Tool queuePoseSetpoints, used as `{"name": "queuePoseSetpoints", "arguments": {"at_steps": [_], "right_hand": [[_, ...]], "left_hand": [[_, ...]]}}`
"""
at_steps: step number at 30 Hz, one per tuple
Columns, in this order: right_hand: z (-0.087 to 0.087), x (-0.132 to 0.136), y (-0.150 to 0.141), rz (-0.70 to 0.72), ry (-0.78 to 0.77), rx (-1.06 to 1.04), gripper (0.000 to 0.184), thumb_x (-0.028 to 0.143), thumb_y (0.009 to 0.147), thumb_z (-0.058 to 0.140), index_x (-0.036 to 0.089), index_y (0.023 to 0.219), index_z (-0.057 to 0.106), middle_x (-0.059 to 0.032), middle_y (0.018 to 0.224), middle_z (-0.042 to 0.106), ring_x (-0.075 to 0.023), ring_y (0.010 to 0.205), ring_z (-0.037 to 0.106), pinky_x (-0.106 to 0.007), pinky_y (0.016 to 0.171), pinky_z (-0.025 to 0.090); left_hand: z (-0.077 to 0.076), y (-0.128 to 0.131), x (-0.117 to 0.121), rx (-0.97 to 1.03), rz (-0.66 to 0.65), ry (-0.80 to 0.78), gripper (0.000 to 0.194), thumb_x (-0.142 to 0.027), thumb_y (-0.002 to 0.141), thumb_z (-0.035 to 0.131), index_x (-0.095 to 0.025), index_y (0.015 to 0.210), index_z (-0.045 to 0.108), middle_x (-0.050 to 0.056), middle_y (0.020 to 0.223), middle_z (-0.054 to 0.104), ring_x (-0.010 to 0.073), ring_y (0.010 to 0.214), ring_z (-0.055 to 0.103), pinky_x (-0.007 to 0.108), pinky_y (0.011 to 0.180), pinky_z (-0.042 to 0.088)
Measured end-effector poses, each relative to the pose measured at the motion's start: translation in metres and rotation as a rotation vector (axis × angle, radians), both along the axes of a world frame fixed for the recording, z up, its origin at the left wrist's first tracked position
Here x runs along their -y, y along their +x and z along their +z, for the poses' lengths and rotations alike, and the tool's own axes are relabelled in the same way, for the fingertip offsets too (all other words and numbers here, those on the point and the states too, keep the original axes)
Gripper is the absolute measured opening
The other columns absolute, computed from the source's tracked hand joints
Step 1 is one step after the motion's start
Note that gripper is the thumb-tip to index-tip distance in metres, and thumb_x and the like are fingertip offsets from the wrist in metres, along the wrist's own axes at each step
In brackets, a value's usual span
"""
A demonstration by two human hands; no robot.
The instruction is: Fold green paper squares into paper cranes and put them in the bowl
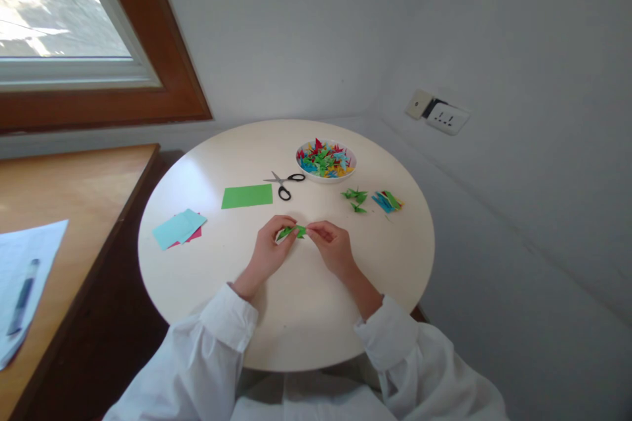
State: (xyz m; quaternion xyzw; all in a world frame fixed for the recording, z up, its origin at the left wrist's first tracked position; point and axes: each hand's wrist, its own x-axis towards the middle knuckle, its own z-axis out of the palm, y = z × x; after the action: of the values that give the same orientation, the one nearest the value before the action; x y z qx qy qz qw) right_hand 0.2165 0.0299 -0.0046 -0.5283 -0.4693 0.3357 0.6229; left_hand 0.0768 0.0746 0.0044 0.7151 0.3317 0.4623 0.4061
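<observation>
Over the middle of the round white table, my left hand [274,243] is closed on a small green folded paper crane [300,231]. The fingers and thumb hide part of it. My right hand [332,245] pinches the crane's right end between thumb and fingertips. Beyond my hands lies a flat green paper sheet [247,197]. To the right of the sheet rest scissors [281,183] with black handles, their blades spread. Several finished green paper cranes [356,196] sit past my right hand.
A white bowl [326,179] full of colourful paper cranes stands at the back of the round table [276,316]. Folded paper pieces [388,201] lie at the right, light blue and red paper [178,229] at the left. A wooden desk [99,177] holds a pen [24,296] on white paper.
</observation>
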Motion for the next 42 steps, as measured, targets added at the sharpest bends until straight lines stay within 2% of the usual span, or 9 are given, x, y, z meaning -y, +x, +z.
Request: {"name": "queuePoseSetpoints", "arguments": {"at_steps": [4, 9, 22, 30, 42], "right_hand": [[-0.003, 0.001, 0.0, 0.01, 0.032, 0.075, 0.01, 0.028, 0.071, 0.062, 0.018, 0.071, 0.064, -0.0029, 0.071, 0.066, -0.0153, 0.069, 0.061, -0.028, 0.067, 0.049], [-0.007, 0.002, 0.001, 0.008, 0.064, 0.165, 0.01, 0.027, 0.075, 0.059, 0.019, 0.073, 0.064, -0.0037, 0.074, 0.066, -0.0157, 0.072, 0.06, -0.029, 0.071, 0.048], [0.001, -0.001, -0.004, 0.025, -0.064, -0.087, 0.012, 0.029, 0.062, 0.067, 0.018, 0.063, 0.064, -0.0013, 0.063, 0.065, -0.0139, 0.06, 0.059, -0.028, 0.061, 0.048], [0.005, 0.0, -0.005, 0.023, -0.094, -0.11, 0.013, 0.028, 0.059, 0.068, 0.017, 0.059, 0.061, 0.0008, 0.057, 0.062, -0.0113, 0.053, 0.054, -0.025, 0.054, 0.044], [0.006, 0.003, -0.008, -0.008, -0.071, -0.068, 0.014, 0.03, 0.061, 0.066, 0.017, 0.059, 0.059, 0.0007, 0.058, 0.06, -0.0115, 0.054, 0.053, -0.025, 0.054, 0.044]], "left_hand": [[0.003, 0.001, 0.002, -0.05, -0.013, -0.06, 0.009, -0.025, 0.078, 0.056, -0.017, 0.08, 0.058, 0.009, 0.095, 0.063, 0.0161, 0.081, 0.059, 0.026, 0.068, 0.045], [0.005, 0.001, 0.001, -0.068, -0.024, -0.084, 0.008, -0.025, 0.077, 0.056, -0.017, 0.076, 0.058, 0.004, 0.077, 0.063, 0.0135, 0.068, 0.056, 0.024, 0.061, 0.042], [0.006, 0.003, 0.004, -0.023, 0.025, -0.1, 0.007, -0.023, 0.073, 0.058, -0.017, 0.074, 0.057, 0.002, 0.072, 0.061, 0.0122, 0.063, 0.053, 0.024, 0.059, 0.041], [0.005, 0.004, 0.005, -0.057, 0.037, -0.068, 0.003, -0.019, 0.073, 0.056, -0.017, 0.073, 0.057, 0.001, 0.07, 0.06, 0.0115, 0.064, 0.054, 0.023, 0.059, 0.042], [0.006, 0.005, 0.007, -0.019, 0.029, -0.074, 0.003, -0.018, 0.072, 0.057, -0.017, 0.074, 0.055, 0.0, 0.068, 0.06, 0.0116, 0.065, 0.055, 0.023, 0.061, 0.043]]}}
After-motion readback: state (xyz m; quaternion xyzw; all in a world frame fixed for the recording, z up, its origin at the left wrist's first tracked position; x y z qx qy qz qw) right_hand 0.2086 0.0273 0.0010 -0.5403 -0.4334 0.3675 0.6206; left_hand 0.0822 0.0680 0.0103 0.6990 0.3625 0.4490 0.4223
